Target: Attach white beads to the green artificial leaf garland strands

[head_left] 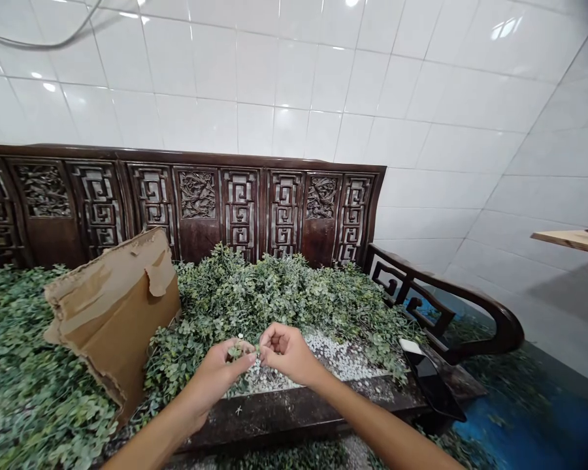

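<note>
Near the front edge of a dark carved wooden bench (274, 418), my two hands meet almost fingertip to fingertip. Between the thumb and fingers of my left hand (228, 365) is a small green leafy sprig (234, 352). My right hand (289, 352) is pinched closed at the right end of the sprig; what its fingertips hold is too small to make out. Below and behind the hands lie many small white pieces (343, 359) on the seat. Heaped green artificial foliage (274, 287) covers the seat behind them.
A torn cardboard piece (122, 307) stands in the foliage at the left. A black phone (434, 382) and a small white object (409, 346) lie by the right armrest (507, 326). More foliage shows below the bench, beside blue material (524, 431). A wooden shelf (573, 240) juts in at right.
</note>
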Demonstrator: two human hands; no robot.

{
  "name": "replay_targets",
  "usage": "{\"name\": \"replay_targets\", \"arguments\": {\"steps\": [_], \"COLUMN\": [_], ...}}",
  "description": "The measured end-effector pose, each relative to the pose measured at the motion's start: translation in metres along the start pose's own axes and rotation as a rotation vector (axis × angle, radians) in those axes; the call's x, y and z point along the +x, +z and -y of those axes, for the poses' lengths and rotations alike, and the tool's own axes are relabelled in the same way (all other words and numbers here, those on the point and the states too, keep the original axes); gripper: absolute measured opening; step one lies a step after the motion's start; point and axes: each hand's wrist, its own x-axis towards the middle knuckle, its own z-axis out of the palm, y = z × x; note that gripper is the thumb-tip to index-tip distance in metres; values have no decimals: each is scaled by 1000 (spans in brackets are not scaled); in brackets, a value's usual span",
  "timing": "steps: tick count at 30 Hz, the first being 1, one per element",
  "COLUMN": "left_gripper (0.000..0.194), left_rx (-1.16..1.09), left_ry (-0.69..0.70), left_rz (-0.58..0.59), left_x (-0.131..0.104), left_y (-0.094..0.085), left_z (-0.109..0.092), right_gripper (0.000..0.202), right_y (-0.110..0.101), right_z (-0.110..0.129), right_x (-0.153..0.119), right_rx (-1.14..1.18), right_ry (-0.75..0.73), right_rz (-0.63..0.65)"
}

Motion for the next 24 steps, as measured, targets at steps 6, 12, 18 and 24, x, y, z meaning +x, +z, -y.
{"name": "replay_targets", "arguments": {"steps": [6,12,18,24], "left_gripper": [29,28,29,43], "left_rx": [235,155,84,31], "left_ry": [149,-101,-94,-75], "left_rz": [-4,106,142,128], "left_x": [10,10,9,15], "left_y": [-12,-4,3,-3], "left_z": [25,42,28,27], "right_gripper": [18,17,20,5], "right_y": [6,14,-16,-42], "right_z": [-2,-2,-16,-58], "right_x": [-3,-6,1,-16], "right_rx": [32,0,-620,-1119], "right_ry": [47,31,48,320], "right_rz": [26,56,18,173]}}
